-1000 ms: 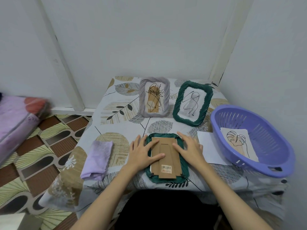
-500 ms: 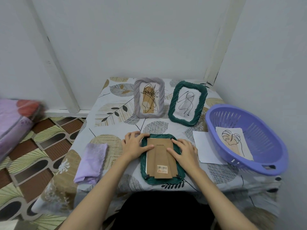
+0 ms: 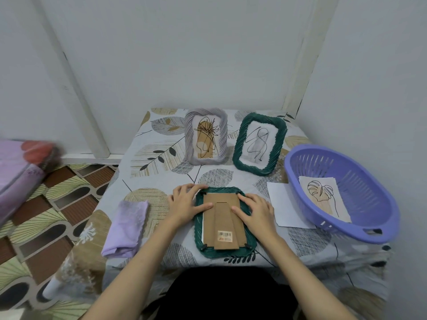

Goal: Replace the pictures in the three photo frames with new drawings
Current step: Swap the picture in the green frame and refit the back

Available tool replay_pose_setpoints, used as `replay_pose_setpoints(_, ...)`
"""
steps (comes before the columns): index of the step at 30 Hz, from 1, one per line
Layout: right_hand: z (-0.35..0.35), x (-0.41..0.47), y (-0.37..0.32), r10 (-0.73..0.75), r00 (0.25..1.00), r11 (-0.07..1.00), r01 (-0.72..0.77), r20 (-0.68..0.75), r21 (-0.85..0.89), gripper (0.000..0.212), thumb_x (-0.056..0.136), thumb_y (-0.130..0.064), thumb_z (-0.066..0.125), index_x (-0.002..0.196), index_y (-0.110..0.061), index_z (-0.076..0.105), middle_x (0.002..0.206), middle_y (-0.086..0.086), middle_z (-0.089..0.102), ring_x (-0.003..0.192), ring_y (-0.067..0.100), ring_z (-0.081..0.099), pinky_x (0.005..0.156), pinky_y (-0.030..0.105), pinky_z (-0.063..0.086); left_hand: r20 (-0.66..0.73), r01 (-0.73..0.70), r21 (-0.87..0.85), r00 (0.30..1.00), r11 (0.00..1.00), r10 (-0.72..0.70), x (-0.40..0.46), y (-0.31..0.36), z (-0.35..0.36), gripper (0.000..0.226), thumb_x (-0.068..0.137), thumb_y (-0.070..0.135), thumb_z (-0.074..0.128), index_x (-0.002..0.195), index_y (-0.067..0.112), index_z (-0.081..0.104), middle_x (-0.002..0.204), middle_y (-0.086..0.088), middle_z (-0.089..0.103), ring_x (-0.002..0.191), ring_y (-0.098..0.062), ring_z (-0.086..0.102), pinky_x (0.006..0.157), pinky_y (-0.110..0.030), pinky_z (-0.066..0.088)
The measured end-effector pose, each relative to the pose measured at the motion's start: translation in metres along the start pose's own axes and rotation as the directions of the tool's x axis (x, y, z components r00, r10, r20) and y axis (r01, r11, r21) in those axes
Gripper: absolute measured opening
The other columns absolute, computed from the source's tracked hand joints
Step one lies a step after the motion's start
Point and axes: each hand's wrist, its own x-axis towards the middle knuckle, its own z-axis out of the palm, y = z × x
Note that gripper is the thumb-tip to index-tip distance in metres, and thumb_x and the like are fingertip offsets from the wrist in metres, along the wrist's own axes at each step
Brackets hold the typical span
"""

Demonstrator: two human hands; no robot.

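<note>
A green frame (image 3: 250, 247) lies face down near the table's front edge, its brown cardboard back (image 3: 223, 224) and stand facing up. My left hand (image 3: 186, 202) rests on the frame's upper left corner, fingers spread, thumb on the cardboard. My right hand (image 3: 255, 210) presses flat on the frame's right side, fingertips on the cardboard. A grey frame (image 3: 206, 137) and a second green frame (image 3: 260, 144) stand upright at the back, each with a line drawing. A leaf drawing (image 3: 323, 197) lies in the purple basket (image 3: 369, 227).
A white sheet (image 3: 283, 204) lies between the flat frame and the basket. A folded lilac cloth (image 3: 127, 227) sits at the table's left front. Walls close the table in at the back and right. Patterned floor and a pink bundle (image 3: 18, 167) are to the left.
Both hands shifted slightly on the face-down frame: the left moved toward the upper left corner, and the right spread flat on the right side.
</note>
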Motion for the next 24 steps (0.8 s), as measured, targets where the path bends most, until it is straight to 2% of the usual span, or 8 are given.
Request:
replay_pose_setpoints(6, -0.001, 0.000, -0.001, 0.004, 1.000, 1.000, -0.004, 0.004, -0.007, 0.051, 0.084, -0.057, 0.053, 0.128, -0.031, 0.054, 0.128, -0.006, 0.052, 0.125, 0.012, 0.040, 0.106, 0.036, 0.020, -0.011, -0.011, 0.026, 1.000, 1.000, 0.011, -0.002, 0.001, 0.001, 0.041, 0.077, 0.063, 0.055, 0.115, 0.046, 0.051, 0.136, 0.005, 0.038, 0.130, -0.023, 0.022, 0.099, -0.038, 0.019)
replay_pose_setpoints(9, -0.004, -0.001, -0.004, 0.018, 0.999, 1.000, -0.017, 0.032, -0.014, 0.055, 0.084, -0.061, 0.049, 0.130, -0.030, 0.052, 0.130, -0.004, 0.050, 0.125, 0.013, 0.039, 0.107, 0.035, 0.020, -0.049, 0.000, 0.042, 0.999, 0.999, 0.002, -0.006, 0.002, 0.002, 0.059, 0.079, 0.063, 0.052, 0.132, 0.040, 0.040, 0.145, 0.001, 0.033, 0.134, -0.022, 0.021, 0.104, -0.039, 0.019)
replay_pose_setpoints(12, -0.011, -0.010, -0.011, 0.038, 0.999, 0.999, -0.038, 0.021, -0.011, 0.061, 0.083, -0.063, 0.044, 0.135, -0.030, 0.045, 0.134, 0.003, 0.044, 0.127, 0.020, 0.035, 0.106, 0.036, 0.024, -0.107, 0.113, 0.040, 0.988, 0.993, -0.109, -0.017, -0.001, 0.003, 0.076, 0.080, 0.065, 0.047, 0.140, 0.022, 0.033, 0.153, -0.006, 0.021, 0.141, -0.024, 0.013, 0.114, -0.042, 0.012)
replay_pose_setpoints(16, -0.020, -0.040, -0.031, 0.051, 0.994, 0.999, -0.051, 0.096, 0.007, 0.068, 0.076, -0.065, 0.035, 0.137, -0.037, 0.039, 0.143, 0.004, 0.032, 0.128, 0.024, 0.028, 0.107, 0.037, 0.026, 0.061, 0.137, 0.013, 0.989, 0.990, -0.138, -0.031, -0.003, -0.001, 0.064, 0.082, 0.055, 0.056, 0.137, 0.026, 0.041, 0.156, -0.006, 0.013, 0.144, -0.025, -0.001, 0.115, -0.041, 0.002)
replay_pose_setpoints(19, -0.017, -0.051, -0.041, 0.054, 0.981, 0.993, -0.073, 0.188, 0.096, 0.064, 0.078, -0.065, 0.045, 0.137, -0.039, 0.040, 0.148, 0.007, 0.025, 0.127, 0.025, 0.021, 0.111, 0.037, 0.021, 0.113, 0.117, -0.208, 0.989, 0.971, -0.095, -0.033, 0.000, -0.002, 0.058, 0.085, 0.031, 0.063, 0.138, 0.020, 0.040, 0.154, -0.014, 0.018, 0.144, -0.028, 0.002, 0.115, -0.042, 0.005)
replay_pose_setpoints(21, -0.017, -0.052, -0.041, 0.053, 0.982, 0.988, -0.078, 0.184, 0.134, 0.057, 0.084, -0.056, 0.054, 0.136, -0.040, 0.039, 0.148, 0.005, 0.025, 0.126, 0.024, 0.020, 0.111, 0.036, 0.020, 0.143, 0.135, -0.519, 0.987, 0.844, -0.070, -0.035, 0.008, -0.005, 0.055, 0.086, 0.010, 0.060, 0.138, 0.014, 0.039, 0.144, -0.017, 0.038, 0.137, -0.026, 0.029, 0.112, -0.042, 0.024)
replay_pose_setpoints(22, -0.018, -0.051, -0.041, 0.056, 0.982, 0.983, -0.086, 0.181, 0.161, 0.055, 0.085, -0.052, 0.055, 0.136, -0.041, 0.039, 0.148, 0.004, 0.026, 0.126, 0.023, 0.020, 0.111, 0.037, 0.020, 0.169, 0.157, -0.661, 0.984, 0.734, -0.058, -0.038, 0.013, -0.008, 0.055, 0.087, 0.002, 0.057, 0.137, 0.012, 0.039, 0.134, -0.015, 0.051, 0.123, -0.023, 0.048, 0.103, -0.039, 0.038)
replay_pose_setpoints(24, -0.024, -0.049, -0.041, 0.047, 0.980, 0.969, -0.091, 0.193, 0.228, 0.052, 0.086, -0.050, 0.054, 0.135, -0.046, 0.035, 0.148, 0.003, 0.028, 0.128, 0.022, 0.021, 0.112, 0.037, 0.021, 0.187, 0.189, -0.837, 0.981, 0.513, -0.056, -0.044, 0.022, -0.018, 0.053, 0.086, -0.001, 0.056, 0.134, 0.017, 0.041, 0.114, -0.005, 0.064, 0.095, -0.016, 0.063, 0.079, -0.031, 0.054)
